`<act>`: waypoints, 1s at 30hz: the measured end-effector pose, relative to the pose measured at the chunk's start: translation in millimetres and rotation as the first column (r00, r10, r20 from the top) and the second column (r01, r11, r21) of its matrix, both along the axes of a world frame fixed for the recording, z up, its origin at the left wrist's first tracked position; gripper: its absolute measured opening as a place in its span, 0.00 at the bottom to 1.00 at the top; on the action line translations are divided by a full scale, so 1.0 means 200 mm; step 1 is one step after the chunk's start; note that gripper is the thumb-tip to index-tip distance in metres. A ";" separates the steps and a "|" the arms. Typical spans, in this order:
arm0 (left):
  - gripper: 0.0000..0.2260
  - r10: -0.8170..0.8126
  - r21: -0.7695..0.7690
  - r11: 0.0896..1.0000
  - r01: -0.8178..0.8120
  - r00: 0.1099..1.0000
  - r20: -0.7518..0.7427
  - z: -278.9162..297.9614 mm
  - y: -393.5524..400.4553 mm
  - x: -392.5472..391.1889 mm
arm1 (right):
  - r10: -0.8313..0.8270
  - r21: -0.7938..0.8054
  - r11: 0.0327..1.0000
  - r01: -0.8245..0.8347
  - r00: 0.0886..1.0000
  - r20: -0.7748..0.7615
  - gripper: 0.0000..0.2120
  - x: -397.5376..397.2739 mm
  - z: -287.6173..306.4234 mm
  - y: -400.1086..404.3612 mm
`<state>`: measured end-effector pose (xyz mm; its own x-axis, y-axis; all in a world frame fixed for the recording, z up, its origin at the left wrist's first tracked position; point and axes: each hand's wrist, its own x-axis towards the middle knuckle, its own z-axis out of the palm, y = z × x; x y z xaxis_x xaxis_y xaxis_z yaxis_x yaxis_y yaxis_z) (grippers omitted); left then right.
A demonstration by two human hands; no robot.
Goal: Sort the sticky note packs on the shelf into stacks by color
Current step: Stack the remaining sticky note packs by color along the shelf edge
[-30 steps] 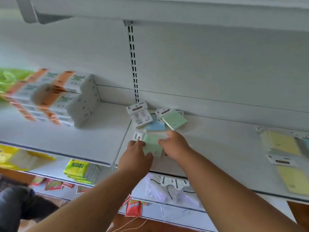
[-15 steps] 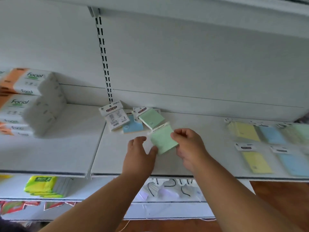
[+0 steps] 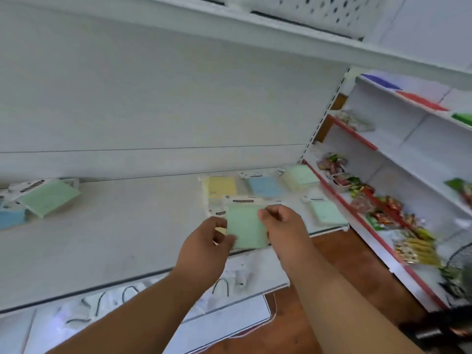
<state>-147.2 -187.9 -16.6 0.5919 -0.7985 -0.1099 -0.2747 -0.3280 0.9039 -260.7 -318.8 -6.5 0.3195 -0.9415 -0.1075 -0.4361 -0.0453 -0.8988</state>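
Observation:
A green sticky note pack with a white header card is held above the white shelf. My left hand pinches its lower left corner and my right hand grips its right edge. Behind it lie a yellow pack, a blue pack and a green pack in a row. Another green pack lies near the shelf's right front corner. At the far left sit a green pack and a blue pack.
A second shelving unit with red edges stands to the right and holds snack packets. A lower shelf with white packaged goods sticks out beneath my arms. Brown floor shows at the lower right.
The view swung right and both hands carried the green pack from the left pile toward the sorted packs on the right. The tissue boxes have left the view.

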 end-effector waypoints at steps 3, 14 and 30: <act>0.05 0.017 0.040 0.999 -0.020 0.997 0.073 -0.03 -0.29 -0.30 | 0.017 0.039 0.999 -0.017 1.000 -0.016 0.09 -0.29 -0.04 -0.29; 0.15 -0.080 0.325 0.944 -0.047 0.927 0.366 0.04 -1.12 -0.86 | 0.116 -0.146 0.965 -0.220 0.851 -0.512 0.16 -0.75 0.05 -1.09; 0.14 0.048 0.323 0.924 -0.207 0.897 0.439 -0.03 -1.16 -0.85 | 0.165 -0.420 0.761 -0.495 0.773 -0.612 0.09 -0.60 -0.02 -1.08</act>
<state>-316.4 -420.5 -22.6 0.7395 -0.6671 -0.0899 -0.5308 -0.6601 0.5316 -381.6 -534.2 -11.3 0.6704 -0.7309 0.1278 -0.6710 -0.6708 -0.3159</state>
